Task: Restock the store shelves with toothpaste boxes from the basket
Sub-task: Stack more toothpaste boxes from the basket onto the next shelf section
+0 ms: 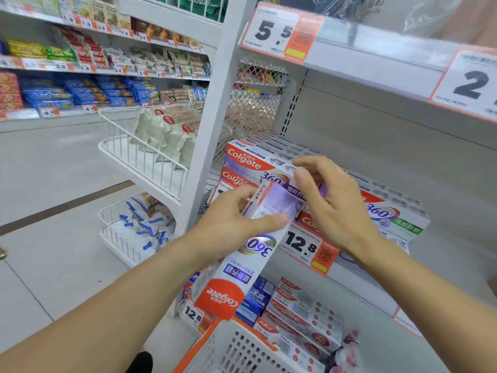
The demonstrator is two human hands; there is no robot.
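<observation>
My left hand (231,224) grips a long white, purple and red toothpaste box (242,265) near its upper end, holding it upside down in front of the shelf. The fingers of my right hand (330,203) touch that same upper end from the right. Behind them, stacked toothpaste boxes (250,160) lie on the middle shelf (360,281), with another stack bearing a green label (398,214) to the right. A white basket with an orange rim (236,348) sits at the bottom, just below the held box, with more toothpaste boxes (301,319) beside or in it.
A price tag reading 12.8 (306,246) hangs on the middle shelf edge. The upper shelf (376,60) overhangs with tags 5.5 and 2. Wire baskets of bagged goods (150,157) stick out at left. Snack shelves (94,76) line the far aisle, beyond open floor (53,170).
</observation>
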